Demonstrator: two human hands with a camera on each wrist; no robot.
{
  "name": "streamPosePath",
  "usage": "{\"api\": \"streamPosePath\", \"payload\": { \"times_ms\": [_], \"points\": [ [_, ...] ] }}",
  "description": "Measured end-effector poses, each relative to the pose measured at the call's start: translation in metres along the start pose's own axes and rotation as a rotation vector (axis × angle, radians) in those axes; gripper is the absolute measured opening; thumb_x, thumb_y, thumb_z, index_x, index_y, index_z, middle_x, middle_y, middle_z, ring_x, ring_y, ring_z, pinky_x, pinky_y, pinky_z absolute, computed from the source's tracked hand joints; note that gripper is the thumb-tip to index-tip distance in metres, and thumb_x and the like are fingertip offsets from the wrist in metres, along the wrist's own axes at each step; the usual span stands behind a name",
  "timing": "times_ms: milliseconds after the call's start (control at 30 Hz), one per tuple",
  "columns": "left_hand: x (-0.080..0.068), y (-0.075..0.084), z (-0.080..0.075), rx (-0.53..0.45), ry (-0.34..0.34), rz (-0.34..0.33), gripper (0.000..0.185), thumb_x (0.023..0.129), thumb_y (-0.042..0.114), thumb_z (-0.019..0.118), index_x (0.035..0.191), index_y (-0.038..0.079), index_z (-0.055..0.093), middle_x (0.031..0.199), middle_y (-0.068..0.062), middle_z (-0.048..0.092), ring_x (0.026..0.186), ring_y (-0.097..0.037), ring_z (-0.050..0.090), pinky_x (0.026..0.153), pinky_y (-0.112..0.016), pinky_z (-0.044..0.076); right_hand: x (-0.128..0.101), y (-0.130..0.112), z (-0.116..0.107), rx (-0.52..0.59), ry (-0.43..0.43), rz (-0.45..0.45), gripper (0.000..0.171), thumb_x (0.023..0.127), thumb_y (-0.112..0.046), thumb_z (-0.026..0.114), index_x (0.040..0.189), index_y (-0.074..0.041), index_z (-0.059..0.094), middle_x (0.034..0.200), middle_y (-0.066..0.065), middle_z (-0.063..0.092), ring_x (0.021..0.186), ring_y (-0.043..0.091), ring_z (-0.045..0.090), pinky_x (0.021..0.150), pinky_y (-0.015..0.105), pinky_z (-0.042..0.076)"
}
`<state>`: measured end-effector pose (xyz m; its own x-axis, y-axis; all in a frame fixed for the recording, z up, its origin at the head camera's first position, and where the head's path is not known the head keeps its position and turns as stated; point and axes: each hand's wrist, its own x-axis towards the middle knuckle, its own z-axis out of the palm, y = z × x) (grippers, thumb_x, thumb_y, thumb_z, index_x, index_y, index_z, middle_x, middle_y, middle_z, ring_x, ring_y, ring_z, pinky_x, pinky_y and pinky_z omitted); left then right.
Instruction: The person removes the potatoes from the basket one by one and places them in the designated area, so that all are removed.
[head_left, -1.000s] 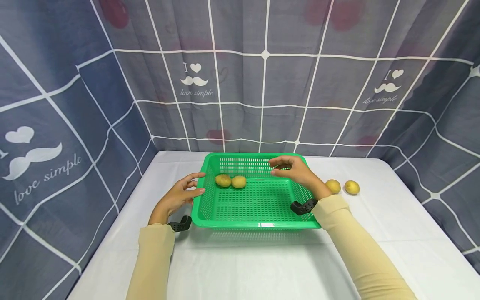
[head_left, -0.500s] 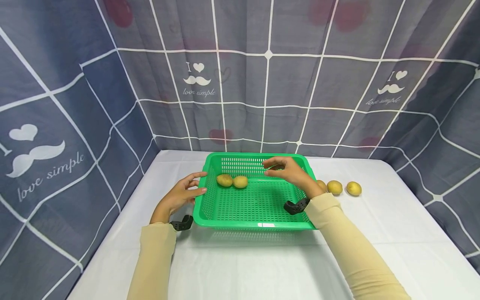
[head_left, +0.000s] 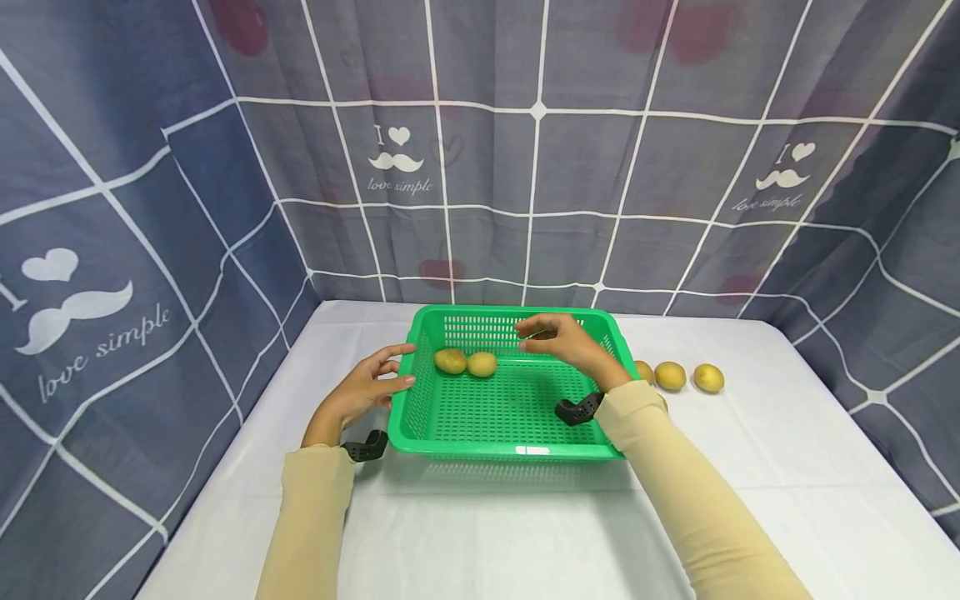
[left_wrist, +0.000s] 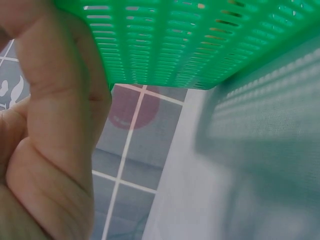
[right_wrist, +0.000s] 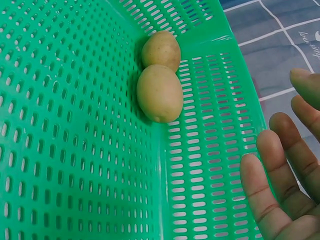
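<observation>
A green plastic basket with slotted walls stands on the table. Two potatoes, one touching the other, lie in its back left corner. At the left rim, my left hand holds the basket, thumb and index fingertip on the edge; the wrist view has the fingers against the slotted wall. My right hand hovers over the back right of the basket with loosely bent fingers. Nothing lies in it in the right wrist view, where fingers show beside the back wall.
On the table right of the basket are three more potatoes: one partly hidden by the basket and arm, one beside it, and one farther right. A checked curtain hangs behind the white table.
My right hand has moved left over the basket, holding nothing. A third potato at the right has come into sight from behind the arm. The left hand stays at the rim.
</observation>
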<state>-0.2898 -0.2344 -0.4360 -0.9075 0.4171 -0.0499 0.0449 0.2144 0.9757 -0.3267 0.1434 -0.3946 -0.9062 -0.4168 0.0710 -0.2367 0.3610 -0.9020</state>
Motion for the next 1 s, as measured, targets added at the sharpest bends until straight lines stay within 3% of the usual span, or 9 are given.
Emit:
{"api": "streamPosePath", "payload": {
  "times_ms": [300,600,733,1000],
  "points": [
    [0.002,-0.002,0.000,0.000,-0.002,0.008,0.065,0.108,0.011,0.069,0.165,0.004,0.039,0.108,-0.010,0.045,0.078,-0.014,0.048,0.066,-0.031,0.051,0.009,0.003,0.010,0.021,0.005,0.004,0.041,0.101,-0.005,0.075,0.140,0.005,0.068,0.137,0.027,0.067,0.116,0.031,0.068,0.103,0.045,0.057],
    [0.001,-0.002,0.001,0.008,0.001,0.005,0.066,0.107,0.012,0.069,0.166,0.005,0.039,0.110,-0.010,0.048,0.079,-0.014,0.049,0.066,-0.031,0.051,0.015,0.000,0.020,0.038,-0.004,0.026,0.045,0.102,-0.004,0.074,0.143,0.010,0.063,0.142,0.033,0.061,0.123,0.038,0.067,0.107,0.051,0.055],
    [0.001,-0.001,0.000,0.008,-0.001,0.009,0.067,0.107,0.012,0.070,0.166,0.005,0.039,0.110,-0.010,0.047,0.078,-0.014,0.048,0.066,-0.031,0.051,0.019,0.003,0.023,0.069,0.001,0.023,0.046,0.102,-0.002,0.073,0.143,0.012,0.061,0.143,0.035,0.059,0.125,0.041,0.066,0.110,0.059,0.051],
    [0.001,-0.001,0.000,0.006,0.004,0.006,0.066,0.107,0.012,0.069,0.166,0.005,0.039,0.111,-0.011,0.048,0.079,-0.014,0.049,0.066,-0.032,0.051,0.026,0.010,0.031,0.145,0.012,0.084,0.047,0.102,0.001,0.071,0.146,0.012,0.059,0.143,0.034,0.059,0.129,0.041,0.063,0.111,0.061,0.049]
  ]
}}
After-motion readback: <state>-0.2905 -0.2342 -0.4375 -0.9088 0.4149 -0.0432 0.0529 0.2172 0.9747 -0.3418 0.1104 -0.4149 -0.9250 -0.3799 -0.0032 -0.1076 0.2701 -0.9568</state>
